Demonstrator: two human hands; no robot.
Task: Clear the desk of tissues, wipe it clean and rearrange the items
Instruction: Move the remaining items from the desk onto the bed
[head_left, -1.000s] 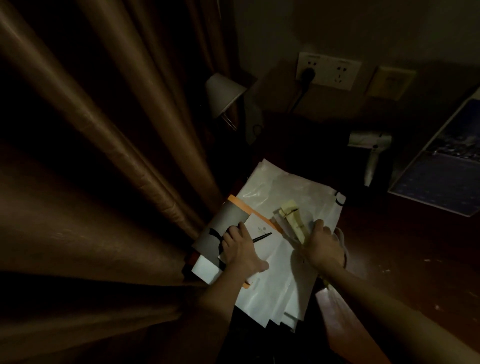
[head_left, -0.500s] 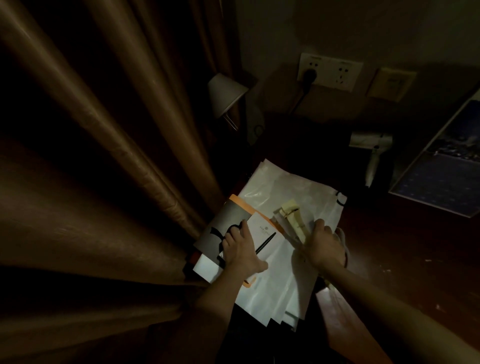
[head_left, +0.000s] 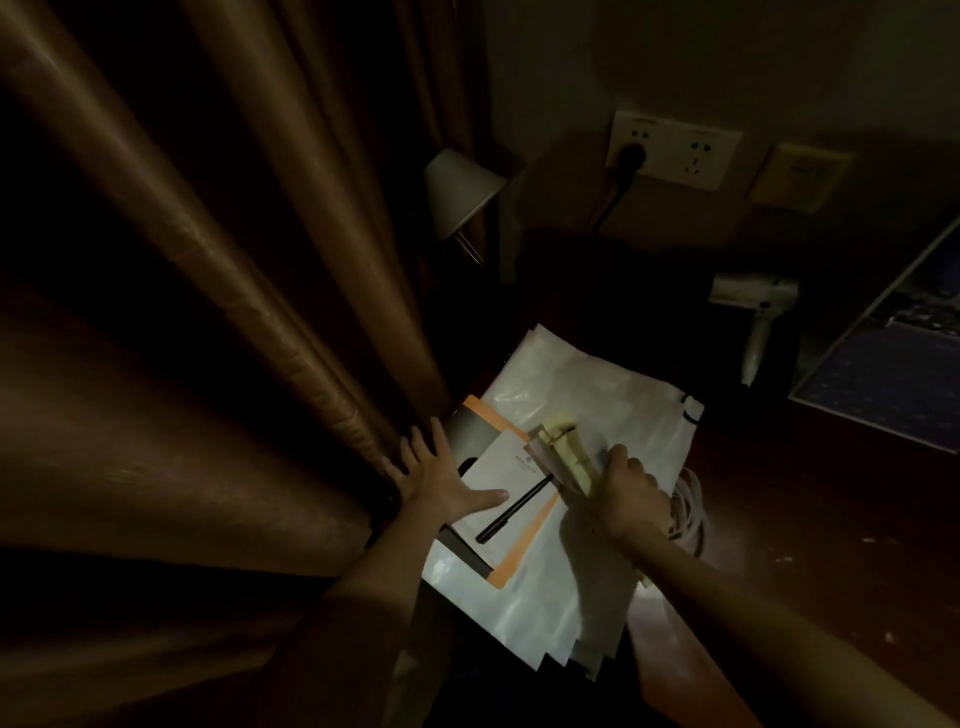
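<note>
A pile of white plastic bags and papers (head_left: 587, 395) lies at the left end of the dark wooden desk (head_left: 810, 525). On top sit an orange-edged folder (head_left: 524, 551), a white notepad (head_left: 504, 478) and a black pen (head_left: 511, 512). My left hand (head_left: 436, 475) is spread flat, fingers straight, at the pile's left edge beside the curtain, thumb on the notepad. My right hand (head_left: 631, 493) grips the near end of a pale yellow bundle of slim packets (head_left: 563, 447) lying on the pile.
A brown curtain (head_left: 208, 364) hangs close on the left. A small lamp (head_left: 460, 192), wall sockets with a plug (head_left: 670, 148), a white hair dryer (head_left: 756, 312) and a dark picture board (head_left: 904, 364) stand at the back. A coiled white cable (head_left: 691, 512) lies right of the pile.
My left hand let go of the notepad and pen area and slid left, opening flat at the pile's edge. The notepad and pen now show fully. My right hand stays on the yellow bundle.
</note>
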